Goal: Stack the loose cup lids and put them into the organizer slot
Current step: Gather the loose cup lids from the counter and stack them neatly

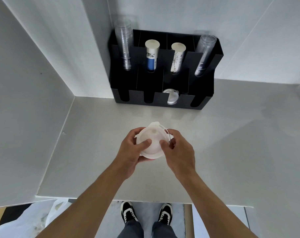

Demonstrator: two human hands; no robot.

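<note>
I see my left hand (pixel 131 148) and right hand (pixel 177 151) closed around a stack of white round plastic cup lids (pixel 151 142), thumbs pressed on top, held above the pale grey surface (pixel 231 143). Farther off, the black slotted organizer (pixel 204 91) holds one white lid (pixel 170 97) in a near slot. The print on the paper cup stacks (pixel 151 55) behind is unreadable.

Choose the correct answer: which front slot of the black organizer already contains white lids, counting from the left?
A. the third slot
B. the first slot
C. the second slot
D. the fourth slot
A: white lids show in the third front slot of the organizer, while the other three front slots look dark and empty.
</note>
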